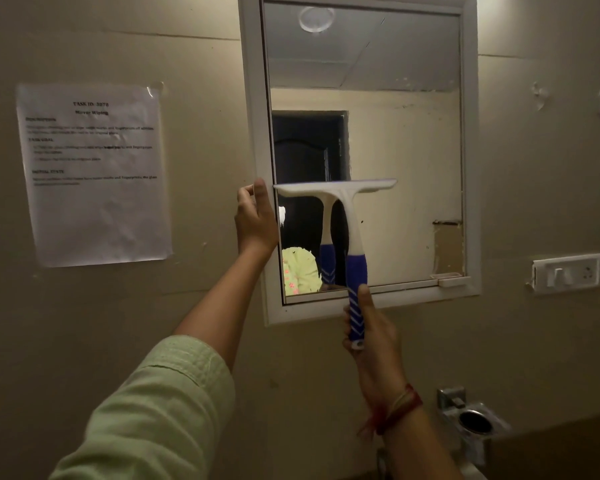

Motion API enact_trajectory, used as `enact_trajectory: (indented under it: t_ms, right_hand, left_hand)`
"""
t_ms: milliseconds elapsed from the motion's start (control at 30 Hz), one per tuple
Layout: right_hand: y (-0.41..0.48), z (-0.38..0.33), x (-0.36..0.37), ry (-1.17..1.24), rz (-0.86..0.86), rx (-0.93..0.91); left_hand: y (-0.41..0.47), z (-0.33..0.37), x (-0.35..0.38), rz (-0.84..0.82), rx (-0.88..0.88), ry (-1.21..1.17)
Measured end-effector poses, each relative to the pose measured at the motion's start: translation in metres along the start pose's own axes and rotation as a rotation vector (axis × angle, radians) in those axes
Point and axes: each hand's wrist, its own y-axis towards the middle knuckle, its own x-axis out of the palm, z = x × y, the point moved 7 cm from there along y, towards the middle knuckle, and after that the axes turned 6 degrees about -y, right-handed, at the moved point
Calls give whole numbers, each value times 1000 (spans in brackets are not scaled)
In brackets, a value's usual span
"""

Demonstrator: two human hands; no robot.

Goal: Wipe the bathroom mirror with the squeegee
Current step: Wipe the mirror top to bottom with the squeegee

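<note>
The white-framed bathroom mirror (406, 140) hangs on the beige wall ahead. A squeegee (343, 216) with a white head and blue-striped handle stands upright against the lower left of the glass, its blade level across the pane. My right hand (371, 327) grips the bottom of its handle, just below the frame's lower edge. My left hand (257, 220) rests on the mirror's left frame edge, fingers curled around it. The glass reflects the handle, a dark doorway and a bit of light green clothing.
A printed sheet (94, 174) is taped to the wall left of the mirror. A white switch plate (568, 273) sits at the right. A chrome holder (471, 419) juts from the wall below right. A clear suction hook (316, 19) sticks near the mirror's top.
</note>
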Motion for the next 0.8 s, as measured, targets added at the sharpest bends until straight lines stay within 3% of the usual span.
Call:
enact_trajectory:
  t_ms: [300,533,800]
  right_hand:
    - [-11,35,-14,-16,53,67]
    - [4,5,-1,-6,-15,31]
    - [-20,61,-14,49,26,104]
  left_hand:
    - [1,1,-2,25,11,22]
    - [0,2,-1,6,3,17]
    - [2,-1,-1,24,6,34]
